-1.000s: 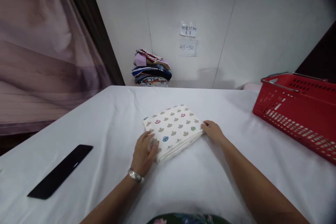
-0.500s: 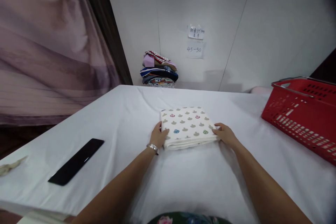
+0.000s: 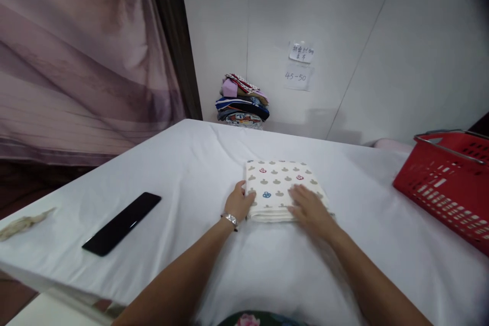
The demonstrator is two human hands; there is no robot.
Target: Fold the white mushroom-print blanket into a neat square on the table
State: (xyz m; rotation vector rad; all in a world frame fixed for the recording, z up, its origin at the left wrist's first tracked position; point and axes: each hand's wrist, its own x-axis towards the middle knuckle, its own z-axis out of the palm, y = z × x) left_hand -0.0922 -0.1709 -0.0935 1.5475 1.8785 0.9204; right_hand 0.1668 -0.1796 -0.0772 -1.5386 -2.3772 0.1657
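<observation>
A folded white cloth with grey mushroom shapes and a few red and blue ones lies flat on the table. At its left edge my left hand grips the layers, thumb on top, other fingers along the side and partly hidden. My right hand rests flat on the cloth's front right part with fingers stretched out, covering some of the print.
A white sheet covers the table. On the left lie a black flat slab and a beige scrap. A red basket stands at right. Folded fabrics are stacked by the wall, under paper signs.
My right hand has moved from the cloth's right edge onto its top and now lies flat. My left hand stays at the left edge. The view has turned slightly left.
</observation>
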